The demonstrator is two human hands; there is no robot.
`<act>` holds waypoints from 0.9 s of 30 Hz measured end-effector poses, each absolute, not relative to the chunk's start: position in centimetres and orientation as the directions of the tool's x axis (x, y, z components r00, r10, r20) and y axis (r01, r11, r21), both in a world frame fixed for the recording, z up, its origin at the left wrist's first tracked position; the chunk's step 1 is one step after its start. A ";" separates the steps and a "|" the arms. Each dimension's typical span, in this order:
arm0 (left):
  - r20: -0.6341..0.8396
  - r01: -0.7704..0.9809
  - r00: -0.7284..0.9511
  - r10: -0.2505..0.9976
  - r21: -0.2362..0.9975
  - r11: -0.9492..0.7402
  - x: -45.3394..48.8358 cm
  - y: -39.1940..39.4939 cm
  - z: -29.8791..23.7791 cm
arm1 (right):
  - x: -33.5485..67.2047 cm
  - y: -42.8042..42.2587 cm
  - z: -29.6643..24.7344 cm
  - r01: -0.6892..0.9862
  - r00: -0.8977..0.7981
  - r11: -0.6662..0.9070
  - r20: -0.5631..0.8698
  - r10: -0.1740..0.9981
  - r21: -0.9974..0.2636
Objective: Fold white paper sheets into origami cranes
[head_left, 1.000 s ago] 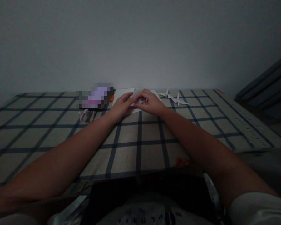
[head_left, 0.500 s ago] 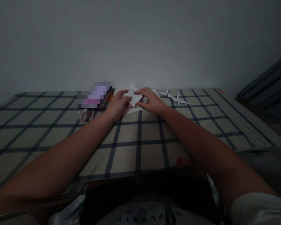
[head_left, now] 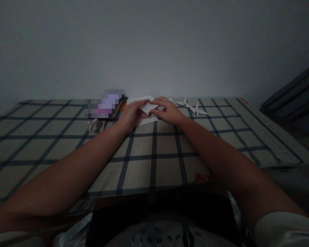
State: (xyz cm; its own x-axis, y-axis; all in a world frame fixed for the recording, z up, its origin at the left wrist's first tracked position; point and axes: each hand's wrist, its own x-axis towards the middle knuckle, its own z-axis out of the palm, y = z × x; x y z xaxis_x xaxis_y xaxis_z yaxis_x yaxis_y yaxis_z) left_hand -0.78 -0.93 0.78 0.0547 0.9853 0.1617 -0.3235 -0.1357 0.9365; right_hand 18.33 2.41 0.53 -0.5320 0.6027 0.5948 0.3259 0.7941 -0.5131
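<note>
A small folded piece of printed paper (head_left: 147,107) is held between my two hands, just above a larger white sheet (head_left: 149,120) on the table. My left hand (head_left: 129,115) grips its left side, the fingers curled around it. On the other side my right hand (head_left: 168,109) pinches the paper's right edge between thumb and fingers. Part of the paper is hidden by the fingers. To the right of my right hand lie two folded white paper cranes (head_left: 197,110).
A checked cloth (head_left: 167,147) covers the table, which meets a plain wall (head_left: 154,48) at the back. Left of my hands lies a phone-like object with a blurred lit screen (head_left: 106,104), a pale cord (head_left: 94,126) beside it. Dark ridged material (head_left: 296,96) stands at the far right.
The folded paper has tipped down from a raised, pointed position to a flatter one. My left thumb no longer shows on its face. Both hands stay close to the same place.
</note>
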 end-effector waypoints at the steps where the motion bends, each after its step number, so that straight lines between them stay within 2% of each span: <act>1: 0.154 -0.331 0.063 0.986 0.935 -0.125 -0.8 -0.9 0.8 | 18.3 2.4 0.5 0.326 -0.521 0.788 0.597 0.611 -0.522; 7: 0.180 -0.348 0.106 0.978 0.928 -0.133 -1.0 -1.4 1.1 | 18.3 2.4 0.7 0.307 -0.458 0.750 0.600 0.656 -0.586; 15: 0.203 -0.242 0.082 0.976 0.954 -0.178 -0.8 -1.7 1.0 | 18.4 2.4 0.8 0.231 -0.448 0.707 0.572 0.687 -0.669; 20: 0.240 -0.144 0.043 0.970 0.962 -0.232 -0.8 -1.3 0.6 | 18.5 2.4 0.8 0.184 -0.476 0.727 0.587 0.655 -0.662; 23: 0.266 -0.061 0.019 0.964 0.962 -0.265 -0.8 -1.2 0.4 | 18.4 2.2 0.9 0.202 -0.469 0.725 0.584 0.662 -0.659; 27: 0.314 -0.034 0.018 0.949 0.949 -0.313 -0.7 -1.3 0.4 | 18.2 2.1 1.0 0.275 -0.420 0.686 0.558 0.716 -0.673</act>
